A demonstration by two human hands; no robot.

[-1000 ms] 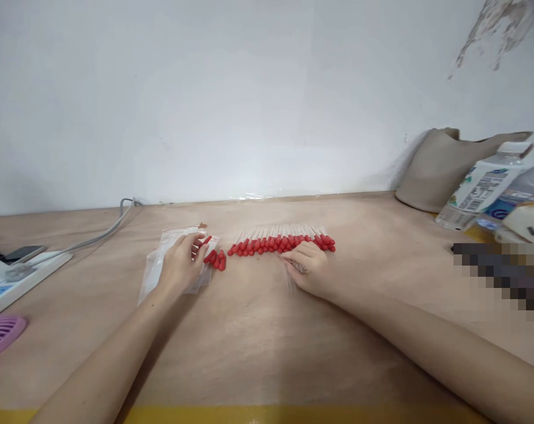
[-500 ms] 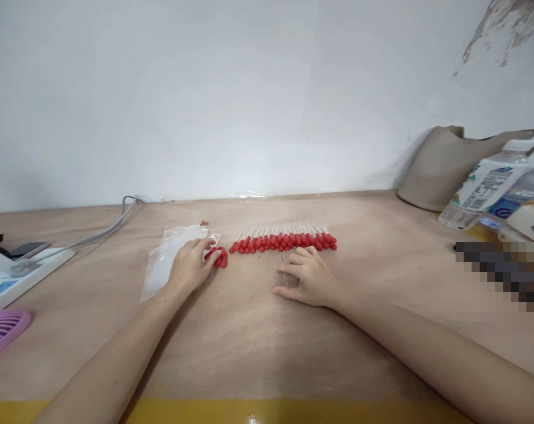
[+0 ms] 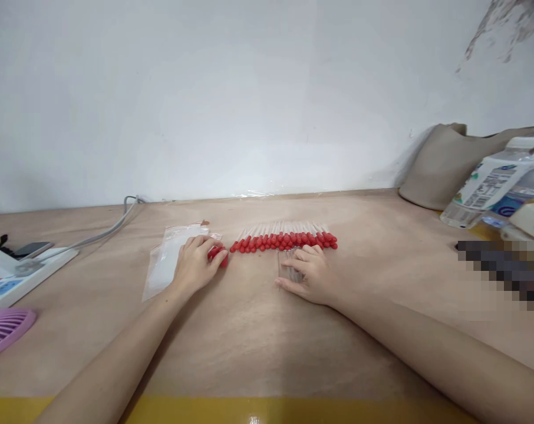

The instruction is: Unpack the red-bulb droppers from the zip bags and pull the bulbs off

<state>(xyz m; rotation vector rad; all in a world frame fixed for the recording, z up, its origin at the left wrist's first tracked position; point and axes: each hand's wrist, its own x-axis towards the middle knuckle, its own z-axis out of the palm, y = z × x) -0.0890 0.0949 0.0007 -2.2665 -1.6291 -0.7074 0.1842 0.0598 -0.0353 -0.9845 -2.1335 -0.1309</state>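
A row of droppers lies across the middle of the table, their clear stems (image 3: 284, 227) pointing to the wall and their red rubber bulbs (image 3: 267, 242) toward me. To its left, my left hand (image 3: 197, 259) has its fingers curled round a small group of loose red rubber bulbs (image 3: 223, 259), partly hiding them. My right hand (image 3: 309, 272) rests over several clear, thin glass tubes (image 3: 288, 255) just in front of the row. Its thumb and fingers are apart, touching the tubes from above.
Clear plastic zip bags (image 3: 161, 268) lie beneath and beside my left hand. At the left are a power strip (image 3: 41, 275) with a grey cable and a purple slotted object (image 3: 6, 331). A bottle (image 3: 488, 185) and a beige container (image 3: 435, 168) stand at right; a blurred dark object (image 3: 506, 274) lies nearer.
My left fingers have closed farther over the red rubber bulbs, which show less. My right hand has shifted slightly right, uncovering more of the glass tubes. The view has moved a little.
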